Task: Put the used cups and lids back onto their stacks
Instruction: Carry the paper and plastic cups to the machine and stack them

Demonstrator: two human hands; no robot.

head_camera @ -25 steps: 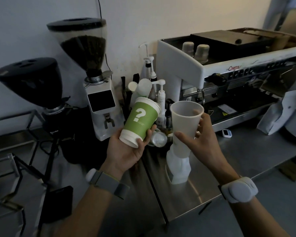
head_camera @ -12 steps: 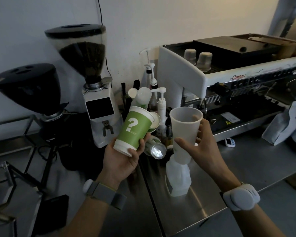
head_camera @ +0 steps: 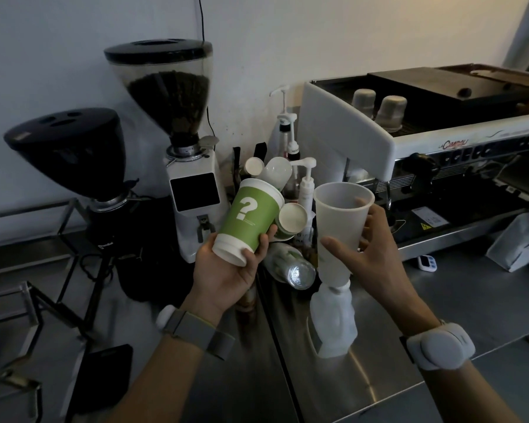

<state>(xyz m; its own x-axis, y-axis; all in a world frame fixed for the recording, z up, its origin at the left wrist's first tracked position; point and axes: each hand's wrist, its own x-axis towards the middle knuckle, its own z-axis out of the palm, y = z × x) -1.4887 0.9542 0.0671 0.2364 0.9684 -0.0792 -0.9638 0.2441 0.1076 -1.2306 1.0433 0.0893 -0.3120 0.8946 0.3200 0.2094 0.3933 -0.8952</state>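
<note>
My left hand (head_camera: 226, 270) grips a green paper cup (head_camera: 248, 219) with a white question mark, tilted with its mouth pointing up and away. My right hand (head_camera: 376, 248) holds a translucent plastic cup (head_camera: 339, 221) upright by its lower half. Just behind the green cup lie other cups on their sides: a smaller green paper cup (head_camera: 290, 222) with its white base facing me, a translucent cup (head_camera: 277, 172) and a small white cup (head_camera: 254, 166). A clear cup stack (head_camera: 290, 267) lies on the counter between my hands.
Two coffee grinders, a black one (head_camera: 71, 154) and a white one (head_camera: 180, 123), stand at the left. Syrup pump bottles (head_camera: 303, 178) stand behind the cups. An espresso machine (head_camera: 409, 132) fills the right, with two upturned cups (head_camera: 379, 108) on top. A white plastic bottle (head_camera: 333, 319) stands below my right hand.
Both hands have stayed close together with their cups. The green cup has shifted slightly left and down, uncovering the smaller green cup behind it. The camera has dipped a little.
</note>
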